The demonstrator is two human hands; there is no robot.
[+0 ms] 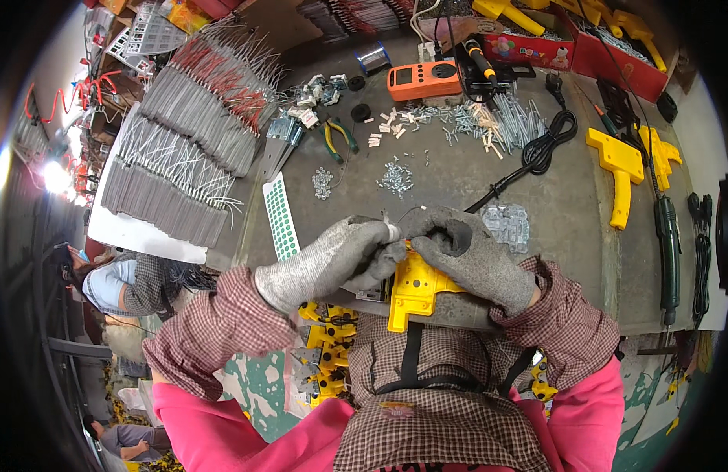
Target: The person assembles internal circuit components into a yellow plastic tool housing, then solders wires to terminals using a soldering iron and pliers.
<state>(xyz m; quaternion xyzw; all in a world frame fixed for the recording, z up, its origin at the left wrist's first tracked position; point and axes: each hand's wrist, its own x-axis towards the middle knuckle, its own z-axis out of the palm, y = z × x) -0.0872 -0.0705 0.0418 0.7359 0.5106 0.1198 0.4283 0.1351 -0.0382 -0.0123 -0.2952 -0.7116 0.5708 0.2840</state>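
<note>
Both my hands wear grey work gloves and meet at the near edge of the workbench. My left hand [336,259] is closed, its fingertips pinching a small white sleeve-like piece [392,231] with a thin wire beside it. My right hand [470,256] is curled over the top of a yellow gun-shaped plastic housing [417,285], thumb and fingers closed at its upper end. The housing's handle points toward me. Under the left fingers, a dark and metallic part [373,293] shows only partly. What exactly lies between the right fingertips is hidden.
Screws [395,179], nuts [322,182], green-handled pliers [339,140] and an orange meter [424,80] lie ahead. A coiled black cord [549,149] and another yellow housing [617,173] are to the right. Bundled grey wired strips [175,177] and a green-dotted sticker sheet [281,216] lie left.
</note>
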